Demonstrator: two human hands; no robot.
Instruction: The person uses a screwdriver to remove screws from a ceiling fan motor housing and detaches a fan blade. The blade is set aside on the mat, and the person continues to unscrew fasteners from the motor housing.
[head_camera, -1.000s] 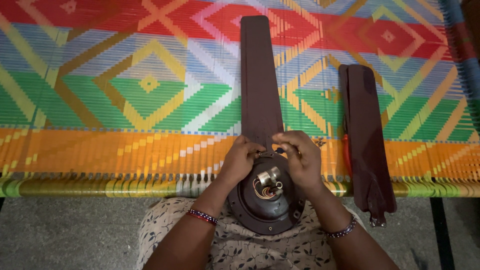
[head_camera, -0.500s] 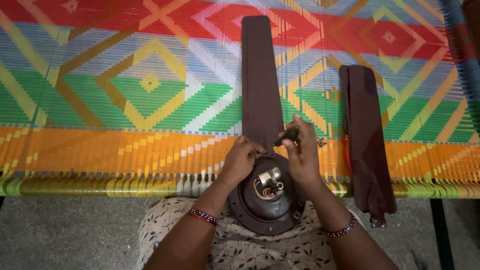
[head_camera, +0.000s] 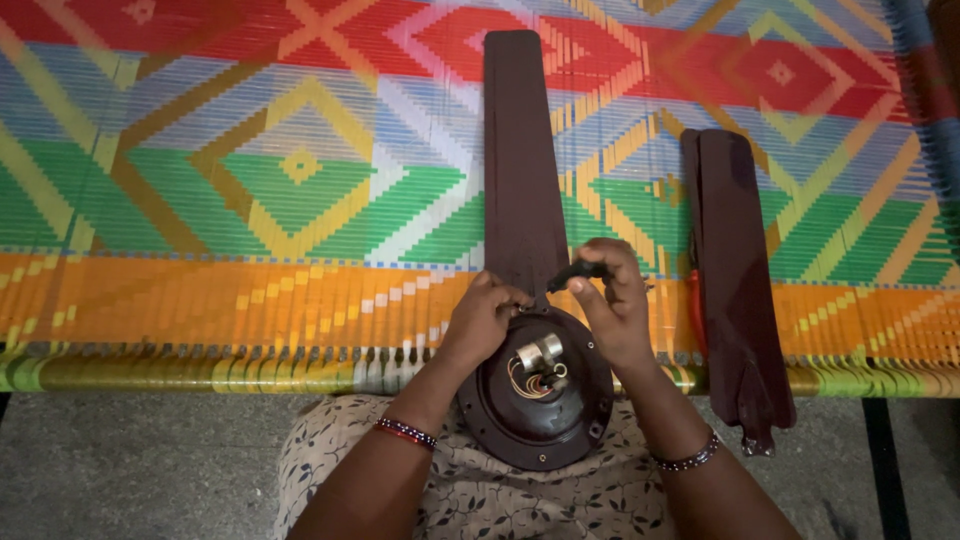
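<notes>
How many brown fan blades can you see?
2 for sure. One fan blade sticks out from the round motor by both hands; another loose blade lies to its right, maybe hiding more beneath.

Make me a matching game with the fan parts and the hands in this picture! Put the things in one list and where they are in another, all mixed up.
Things:
1. round fan motor
2. attached fan blade
3. loose fan blades
4. small dark tool

Places:
A. lying apart on the woven cot, off to the right
B. pinched in the right hand
C. on the person's lap at the cot's edge
D. running straight up from the motor, with the left hand at its base

Pairs: 1-C, 2-D, 3-A, 4-B
</notes>
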